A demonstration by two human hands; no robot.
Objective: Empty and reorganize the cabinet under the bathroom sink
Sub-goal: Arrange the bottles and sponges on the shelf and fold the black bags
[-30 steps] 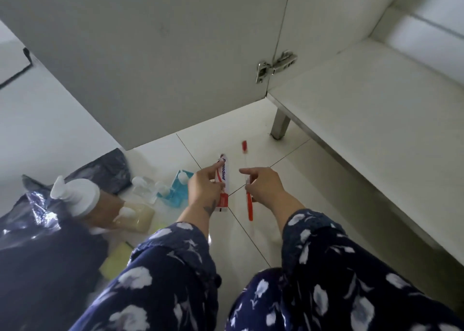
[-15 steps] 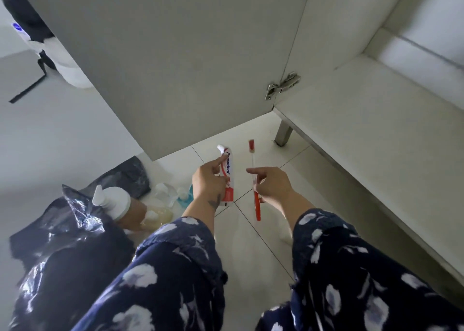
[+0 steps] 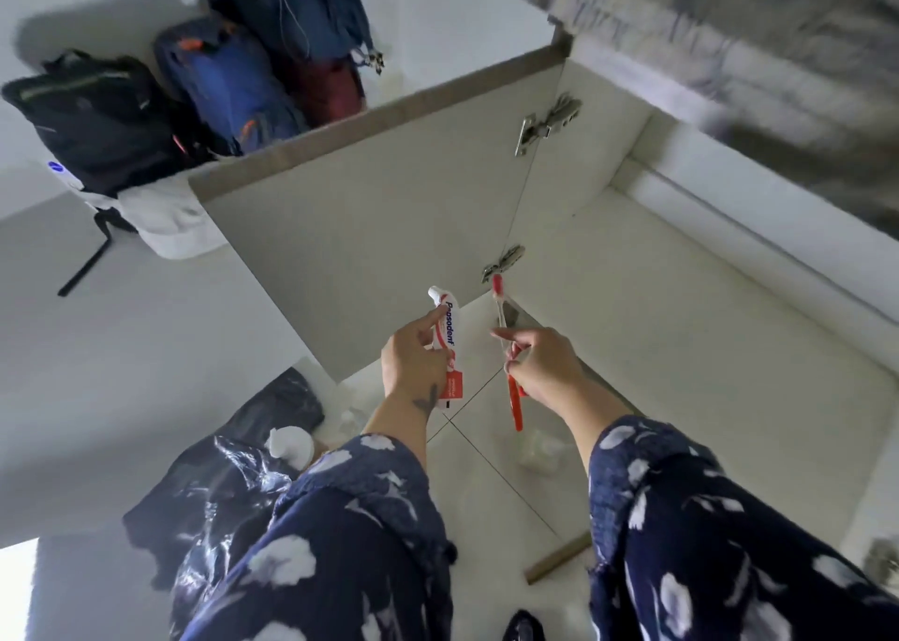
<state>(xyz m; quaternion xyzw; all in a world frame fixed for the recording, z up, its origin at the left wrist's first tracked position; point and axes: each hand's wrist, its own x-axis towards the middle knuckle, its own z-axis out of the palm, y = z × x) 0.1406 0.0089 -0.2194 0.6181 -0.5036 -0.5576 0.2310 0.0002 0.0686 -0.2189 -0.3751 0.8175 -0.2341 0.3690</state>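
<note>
Left hand (image 3: 413,363) grips toothpaste tube (image 3: 448,336), cap toward 12 o'clock, held in air before the open cabinet door (image 3: 369,232). Right hand (image 3: 540,363) at its 3 o'clock pinches red toothbrush (image 3: 513,397), head up near the lower hinge (image 3: 503,261). Black plastic bag (image 3: 219,475) lies at 8 o'clock on the floor

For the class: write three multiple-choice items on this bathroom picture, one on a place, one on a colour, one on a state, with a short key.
1. Which hand holds the toothpaste tube?
A. left hand
B. right hand
C. neither

2. What colour is the toothbrush handle?
A. blue
B. red
C. green

3. How does the cabinet door stand?
A. shut
B. taken off
C. open

Key: 1 A, its fingers curl round the tube. 2 B, the handle below the right hand is red. 3 C, it swings out on its hinges.
</note>
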